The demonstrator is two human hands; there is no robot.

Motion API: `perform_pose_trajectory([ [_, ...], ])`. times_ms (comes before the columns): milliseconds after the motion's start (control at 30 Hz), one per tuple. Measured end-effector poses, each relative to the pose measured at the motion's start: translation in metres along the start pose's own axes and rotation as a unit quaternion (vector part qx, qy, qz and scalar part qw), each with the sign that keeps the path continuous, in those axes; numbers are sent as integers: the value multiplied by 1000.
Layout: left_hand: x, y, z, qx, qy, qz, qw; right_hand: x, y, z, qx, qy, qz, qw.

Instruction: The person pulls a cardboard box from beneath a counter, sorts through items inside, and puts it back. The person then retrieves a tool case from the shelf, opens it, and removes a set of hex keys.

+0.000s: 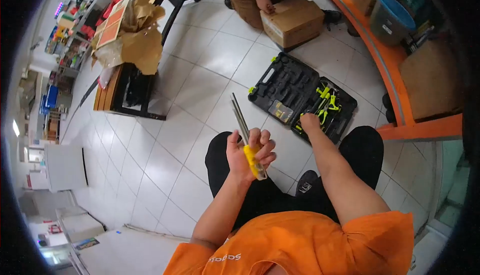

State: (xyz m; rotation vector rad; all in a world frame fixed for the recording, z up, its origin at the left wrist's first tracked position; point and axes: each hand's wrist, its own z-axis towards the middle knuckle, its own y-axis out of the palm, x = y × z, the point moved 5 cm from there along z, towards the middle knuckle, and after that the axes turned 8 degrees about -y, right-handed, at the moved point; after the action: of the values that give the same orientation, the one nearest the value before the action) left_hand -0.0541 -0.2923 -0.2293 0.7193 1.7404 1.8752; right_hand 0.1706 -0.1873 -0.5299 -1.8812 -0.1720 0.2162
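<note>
Raised in front of my knees, my left hand (248, 152) is closed around a yellow holder (254, 162) with several long thin metal rods (240, 120) sticking up out of it; it looks like a hex key set. On the tiled floor lies a black tool case (289, 87), opened flat. My right hand (310, 122) reaches into its near right half, beside green-and-black tools (327, 106). Its fingers point down and are mostly hidden, so any hold is unclear. Empty moulded slots and a small clear-lidded box (281, 111) show in the other half.
Past the case, another person kneels with a hand (265, 4) on a cardboard box (292, 21). An orange shelf edge (377, 55) curves along the right, bearing a bucket (392, 19) and boxes. At left stands a wooden bench (111, 95) piled with brown paper (142, 35).
</note>
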Motion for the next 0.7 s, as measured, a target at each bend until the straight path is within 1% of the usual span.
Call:
perform_pose_trajectory([
  [33, 3, 6, -1, -76, -24, -42, 996, -1, 1, 8, -7, -4, -3, 1000],
  [100, 10, 12, -4, -91, -5, -51, 995, -12, -18, 14, -25, 1, 15, 1000],
  [133, 13, 15, -5, -99, 3, -55, 994, -19, -40, 17, -32, 6, 25, 999],
  [200, 21, 23, -7, -26, 45, 50, 997, -40, -106, 22, -96, -39, 97, 990],
  [233, 26, 24, -5, 9, 63, 100, 993, -50, -131, 31, -154, -40, 160, 974],
  [267, 30, 20, -1, 22, 83, 142, 986, -58, -149, 28, -216, -39, 221, 950],
  [300, 33, 17, 1, 35, 93, 147, 984, -64, -189, 12, -105, -85, 335, 932],
  [333, 38, 14, 6, 44, 103, 154, 982, -69, -217, -5, -118, -58, 443, 887],
  [367, 43, 11, 11, 52, 112, 161, 979, -71, -235, -19, -105, -83, 512, 849],
  [400, 50, 4, 16, 11, 104, 183, 978, -72, -250, -30, -89, -108, 577, 805],
  [433, 52, 1, 20, 9, 111, 162, 980, -74, -264, -40, -74, -132, 639, 755],
  [500, 57, -5, 25, 11, 125, 122, 985, -80, -284, -56, -57, -148, 686, 710],
  [533, 60, -11, 26, 11, 139, 122, 983, -85, -292, -64, -51, -153, 710, 685],
  [633, 65, -31, 18, 74, 180, 55, 979, -111, -310, -82, -90, -157, 740, 648],
  [667, 66, -31, 15, 66, 187, 55, 979, -115, -302, -81, -122, -172, 735, 644],
  [700, 67, -31, 12, 68, 197, 56, 976, -120, -299, -83, -119, -182, 719, 660],
])
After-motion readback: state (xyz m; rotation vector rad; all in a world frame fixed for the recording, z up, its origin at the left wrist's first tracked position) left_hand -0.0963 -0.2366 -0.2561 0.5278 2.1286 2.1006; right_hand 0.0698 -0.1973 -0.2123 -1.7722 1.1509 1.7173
